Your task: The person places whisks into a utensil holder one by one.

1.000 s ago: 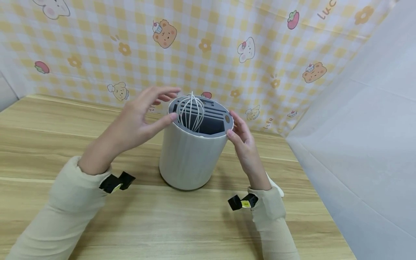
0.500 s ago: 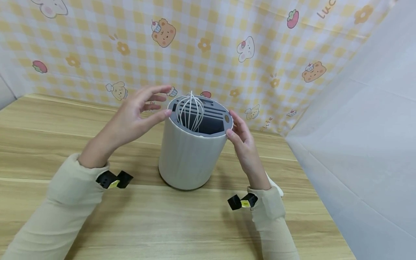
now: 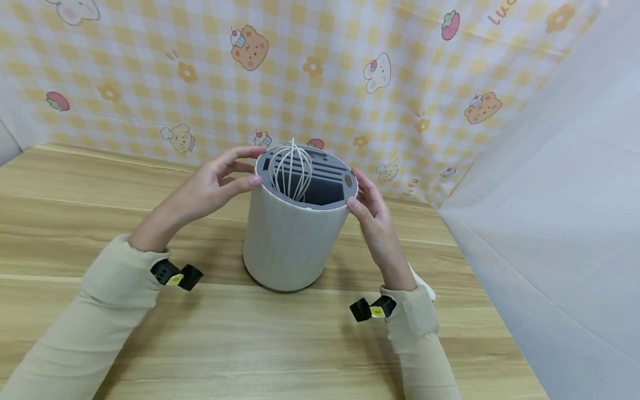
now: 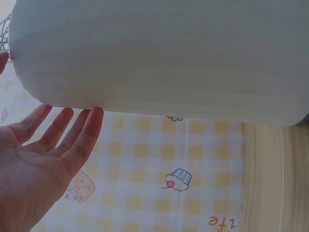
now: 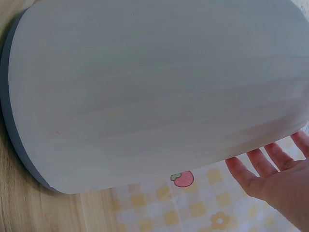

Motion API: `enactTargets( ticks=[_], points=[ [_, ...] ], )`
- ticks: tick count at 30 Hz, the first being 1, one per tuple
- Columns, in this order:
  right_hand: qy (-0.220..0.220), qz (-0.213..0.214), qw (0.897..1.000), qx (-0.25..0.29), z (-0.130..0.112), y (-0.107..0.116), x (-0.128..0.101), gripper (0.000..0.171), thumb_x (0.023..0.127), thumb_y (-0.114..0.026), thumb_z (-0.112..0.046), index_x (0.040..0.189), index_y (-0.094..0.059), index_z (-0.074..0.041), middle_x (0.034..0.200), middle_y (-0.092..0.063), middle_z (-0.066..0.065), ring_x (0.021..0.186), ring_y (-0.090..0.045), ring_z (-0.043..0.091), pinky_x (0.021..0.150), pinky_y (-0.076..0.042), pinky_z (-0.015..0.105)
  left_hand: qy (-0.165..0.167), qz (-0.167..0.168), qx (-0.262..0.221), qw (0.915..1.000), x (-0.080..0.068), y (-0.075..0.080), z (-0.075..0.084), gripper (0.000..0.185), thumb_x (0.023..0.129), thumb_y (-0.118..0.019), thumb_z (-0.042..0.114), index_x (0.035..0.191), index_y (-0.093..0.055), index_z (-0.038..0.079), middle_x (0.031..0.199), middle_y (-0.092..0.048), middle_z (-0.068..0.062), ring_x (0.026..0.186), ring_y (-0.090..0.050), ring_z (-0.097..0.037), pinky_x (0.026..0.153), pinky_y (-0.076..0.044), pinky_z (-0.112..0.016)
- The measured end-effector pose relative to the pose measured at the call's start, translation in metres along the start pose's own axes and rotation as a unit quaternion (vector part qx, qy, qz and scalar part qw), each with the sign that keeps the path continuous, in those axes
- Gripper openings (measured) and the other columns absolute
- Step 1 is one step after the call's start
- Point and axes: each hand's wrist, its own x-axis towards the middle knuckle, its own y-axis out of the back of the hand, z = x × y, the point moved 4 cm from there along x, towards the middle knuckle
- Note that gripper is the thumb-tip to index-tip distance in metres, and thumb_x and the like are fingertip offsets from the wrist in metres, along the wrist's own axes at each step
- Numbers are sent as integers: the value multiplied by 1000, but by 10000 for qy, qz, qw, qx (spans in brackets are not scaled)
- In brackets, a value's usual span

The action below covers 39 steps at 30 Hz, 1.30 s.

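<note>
A tall white knife block (image 3: 295,244) with a grey slotted top (image 3: 327,166) stands upright on the wooden table. A wire whisk (image 3: 291,172) sits in the open compartment at the left of that top, its loops sticking up and its handle hidden inside. My left hand (image 3: 215,186) holds the left side just at the rim, thumb in front and fingers behind. On the opposite side, my right hand (image 3: 372,216) holds the rim between thumb and fingers. Both wrist views show fingertips against the white wall: left fingers (image 4: 89,130) and right fingers (image 5: 260,162).
A yellow-checked cartoon cloth (image 3: 320,66) hangs close behind the table (image 3: 225,333). At the right is a pale curtain (image 3: 550,222). Part of a white object (image 3: 424,286) lies behind the right forearm.
My left hand moved slightly away from the rim, then came back against it, a little lower. The right hand kept its hold. The knife block stayed nearly in place.
</note>
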Motion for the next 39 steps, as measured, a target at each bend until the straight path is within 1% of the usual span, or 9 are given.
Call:
enactTargets(
  ticks=[12,21,24,27,30,32,35,37,39],
  points=[
    [-55,-15,10000,-15,-2,0,0,59,90,-51,-27,144,-32,-15,139,-41,2,123,-42,17,103,-36,34,84,78,113,9999,-1,-1,2,51,92,-56,32,140,-39,26,145,-37,1,122,-45,-22,93,-42,-50],
    [-149,-143,9998,50,-5,0,0,57,92,-49,-21,145,-30,-15,141,-40,3,123,-42,18,104,-36,35,28,72,191,9998,-1,0,3,51,92,-55,31,140,-39,23,144,-37,1,121,-46,-23,90,-43,-47],
    [-179,-156,9997,22,-5,0,0,56,92,-50,-23,145,-31,-18,140,-42,3,121,-43,18,105,-36,35,54,57,217,9997,-1,0,3,51,92,-56,32,139,-39,24,144,-37,1,122,-46,-22,91,-43,-47],
    [-192,-134,9997,-22,-5,2,-1,57,92,-54,-28,144,-33,-18,139,-43,2,120,-45,18,105,-36,35,86,39,224,9997,-2,0,4,51,92,-56,32,139,-39,24,144,-37,2,122,-45,-23,92,-43,-48],
    [-121,-43,9999,-31,-6,6,0,63,90,-59,-35,144,-33,-16,139,-43,3,121,-46,19,104,-38,36,106,34,219,9997,-2,-1,4,51,92,-57,32,139,-39,25,144,-37,2,122,-45,-22,93,-43,-48],
    [-34,48,10000,10,-8,10,1,64,90,-60,-35,144,-34,-13,139,-42,5,124,-45,21,104,-39,37,93,43,236,9997,-2,-1,4,51,92,-56,32,139,-39,24,144,-38,2,122,-46,-23,92,-43,-48],
    [54,271,9996,61,-14,19,1,57,92,-57,-24,142,-35,-10,139,-43,6,126,-44,25,104,-40,37,88,59,280,9996,-2,-1,5,51,92,-57,32,139,-39,24,143,-39,1,121,-46,-22,91,-44,-47],
    [59,433,9990,129,-18,26,0,52,93,-53,-13,141,-36,-7,137,-44,5,125,-43,24,103,-41,34,58,63,293,9995,-2,-1,5,51,92,-57,32,139,-39,23,142,-39,0,121,-47,-22,92,-44,-47],
    [44,612,9980,139,-22,35,-1,51,93,-51,-6,141,-36,-5,135,-45,3,125,-43,24,101,-42,30,41,58,287,9996,-2,-1,5,51,92,-57,31,139,-39,23,142,-39,1,120,-48,-22,93,-44,-46]
  ],
)
